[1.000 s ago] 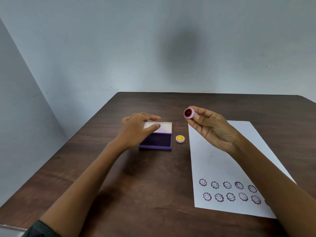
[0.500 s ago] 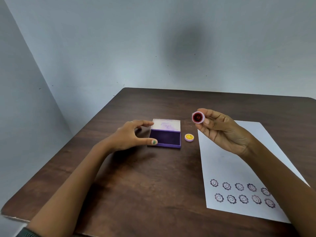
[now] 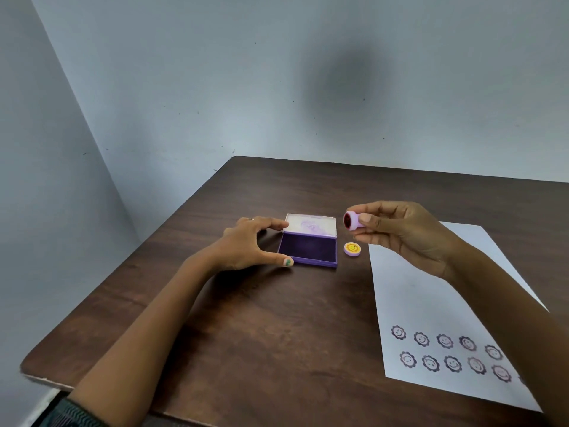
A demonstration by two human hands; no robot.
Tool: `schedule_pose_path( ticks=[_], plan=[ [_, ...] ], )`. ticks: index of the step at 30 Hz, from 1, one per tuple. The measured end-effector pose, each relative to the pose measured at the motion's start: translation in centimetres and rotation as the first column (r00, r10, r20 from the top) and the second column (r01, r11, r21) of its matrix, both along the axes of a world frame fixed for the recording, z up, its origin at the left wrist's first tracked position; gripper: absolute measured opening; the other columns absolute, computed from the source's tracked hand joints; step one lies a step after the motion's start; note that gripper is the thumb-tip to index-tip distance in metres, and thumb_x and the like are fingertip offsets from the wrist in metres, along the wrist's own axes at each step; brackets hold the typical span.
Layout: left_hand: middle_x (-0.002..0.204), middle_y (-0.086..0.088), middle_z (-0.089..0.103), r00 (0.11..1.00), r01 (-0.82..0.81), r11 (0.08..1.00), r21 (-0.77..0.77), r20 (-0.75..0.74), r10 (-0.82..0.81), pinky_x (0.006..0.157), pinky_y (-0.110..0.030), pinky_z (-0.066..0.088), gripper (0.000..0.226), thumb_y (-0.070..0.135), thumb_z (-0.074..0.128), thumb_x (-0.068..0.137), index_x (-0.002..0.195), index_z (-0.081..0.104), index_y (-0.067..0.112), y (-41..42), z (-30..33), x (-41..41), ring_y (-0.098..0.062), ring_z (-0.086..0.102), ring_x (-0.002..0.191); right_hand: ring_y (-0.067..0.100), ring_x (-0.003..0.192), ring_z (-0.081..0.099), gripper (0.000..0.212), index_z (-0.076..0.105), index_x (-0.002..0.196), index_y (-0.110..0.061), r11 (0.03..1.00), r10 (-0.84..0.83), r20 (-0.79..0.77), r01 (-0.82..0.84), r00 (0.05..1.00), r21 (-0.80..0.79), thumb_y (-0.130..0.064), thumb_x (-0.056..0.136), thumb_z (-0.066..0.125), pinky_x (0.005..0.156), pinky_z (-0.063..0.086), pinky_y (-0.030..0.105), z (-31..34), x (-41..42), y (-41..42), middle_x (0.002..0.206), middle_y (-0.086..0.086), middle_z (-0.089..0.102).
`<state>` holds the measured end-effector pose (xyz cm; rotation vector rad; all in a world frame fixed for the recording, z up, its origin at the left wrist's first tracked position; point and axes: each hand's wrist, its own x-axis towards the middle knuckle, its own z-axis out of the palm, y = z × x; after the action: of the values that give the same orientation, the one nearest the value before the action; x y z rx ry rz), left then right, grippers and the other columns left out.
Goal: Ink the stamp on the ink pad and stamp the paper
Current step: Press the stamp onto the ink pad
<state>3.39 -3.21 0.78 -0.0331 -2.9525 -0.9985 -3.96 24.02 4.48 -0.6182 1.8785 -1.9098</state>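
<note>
One stamp point(image 3: 351, 220) in right hand point(image 3: 409, 235)

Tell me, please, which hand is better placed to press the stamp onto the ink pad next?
The right hand: its fingers already grip the stamp, held just right of the open ink pad. The left hand is empty, spread at the pad's left edge, better suited to steadying it.

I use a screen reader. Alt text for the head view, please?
The right hand holds a small stamp above an open purple ink pad steadied by the left hand; stamped paper lies right.
</note>
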Motion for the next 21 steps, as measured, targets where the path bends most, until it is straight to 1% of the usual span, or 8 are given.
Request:
schedule_pose_path(
  ticks=[4, 7, 9, 12, 16, 17, 19, 21],
  plan=[
    [0.140, 0.012, 0.046, 1.000, -0.005, 1.000, -0.024, 0.003, 0.005, 0.114, -0.049, 0.024, 0.075, 0.059, 0.073, 0.064, 0.131, 0.045, 0.042, 0.1, 0.1, -0.1, -0.012, 0.031, 0.134, 0.021, 0.075, 0.069, 0.022, 0.067, 0.103, -0.007, 0.971, -0.052, -0.207, 0.098, 0.977, 0.219, -0.015, 0.083, 0.062, 0.067, 0.060, 0.025, 0.4, 0.3, -1.8, 0.095, 0.014, 0.072],
    [0.141, 0.011, 0.046, 1.000, -0.010, 0.999, -0.037, 0.003, 0.010, 0.114, -0.047, 0.023, 0.072, 0.057, 0.073, 0.066, 0.131, 0.045, 0.042, 0.2, 0.2, 0.0, -0.013, 0.030, 0.134, 0.015, 0.064, 0.066, 0.020, 0.068, 0.098, -0.005, 0.943, 0.005, -0.331, 0.106, 0.944, 0.316, -0.018, 0.084, 0.064, 0.058, 0.057, 0.020, 0.8, 0.5, -3.3, 0.085, 0.014, 0.072],
    [0.140, 0.011, 0.047, 1.000, -0.008, 0.999, -0.040, 0.001, 0.008, 0.113, -0.047, 0.024, 0.071, 0.056, 0.074, 0.066, 0.130, 0.046, 0.041, 0.2, 0.2, 0.0, -0.014, 0.031, 0.134, 0.014, 0.062, 0.064, 0.017, 0.069, 0.092, -0.005, 0.927, 0.053, -0.374, 0.093, 0.926, 0.363, -0.019, 0.083, 0.065, 0.057, 0.057, 0.021, 1.0, 0.6, -4.4, 0.081, 0.016, 0.072],
    [0.138, 0.012, 0.051, 1.000, 0.018, 1.000, -0.013, 0.003, -0.018, 0.112, -0.050, 0.027, 0.072, 0.053, 0.075, 0.067, 0.131, 0.047, 0.038, 0.0, 0.3, -0.2, -0.015, 0.036, 0.132, 0.014, 0.061, 0.065, 0.015, 0.070, 0.088, -0.007, 0.885, 0.125, -0.460, 0.111, 0.879, 0.453, -0.020, 0.083, 0.066, 0.055, 0.056, 0.020, 1.1, 0.6, -6.3, 0.077, 0.011, 0.071],
    [0.128, 0.014, 0.058, 0.999, 0.037, 0.999, 0.032, 0.012, -0.037, 0.111, -0.051, 0.029, 0.075, 0.053, 0.076, 0.065, 0.131, 0.047, 0.037, -0.4, 0.1, -0.4, -0.015, 0.041, 0.129, 0.024, 0.065, 0.070, 0.015, 0.070, 0.088, -0.010, 0.814, 0.234, -0.529, 0.132, 0.816, 0.565, -0.023, 0.081, 0.067, 0.059, 0.058, 0.030, 0.8, 0.4, -8.5, 0.078, 0.010, 0.073],
    [0.126, 0.015, 0.058, 0.999, 0.035, 0.999, 0.035, 0.012, -0.036, 0.110, -0.051, 0.029, 0.075, 0.053, 0.076, 0.064, 0.131, 0.047, 0.037, -0.4, 0.1, -0.4, -0.015, 0.041, 0.128, 0.023, 0.063, 0.069, 0.015, 0.070, 0.088, -0.011, 0.802, 0.249, -0.540, 0.141, 0.804, 0.580, -0.024, 0.081, 0.067, 0.059, 0.058, 0.031, 0.7, 0.3, -9.0, 0.078, 0.009, 0.072],
    [0.123, 0.016, 0.059, 0.999, 0.030, 0.999, 0.039, 0.012, -0.030, 0.110, -0.051, 0.029, 0.072, 0.053, 0.077, 0.065, 0.129, 0.047, 0.040, -0.4, 0.0, -0.4, -0.014, 0.042, 0.127, 0.014, 0.058, 0.062, 0.015, 0.069, 0.087, -0.012, 0.783, 0.263, -0.575, 0.177, 0.775, 0.597, -0.026, 0.081, 0.067, 0.055, 0.054, 0.029, 0.5, 0.2, -9.8, 0.078, 0.003, 0.067],
    [0.123, 0.016, 0.059, 1.000, 0.026, 0.999, 0.041, 0.013, -0.027, 0.110, -0.052, 0.028, 0.070, 0.051, 0.077, 0.065, 0.127, 0.047, 0.043, -0.4, 0.0, -0.4, -0.014, 0.042, 0.127, 0.006, 0.057, 0.053, 0.016, 0.068, 0.088, -0.012, 0.765, 0.276, -0.610, 0.214, 0.743, 0.607, -0.027, 0.081, 0.067, 0.050, 0.043, 0.020, 0.2, 0.0, -10.5, 0.080, -0.002, 0.060]
  ],
)
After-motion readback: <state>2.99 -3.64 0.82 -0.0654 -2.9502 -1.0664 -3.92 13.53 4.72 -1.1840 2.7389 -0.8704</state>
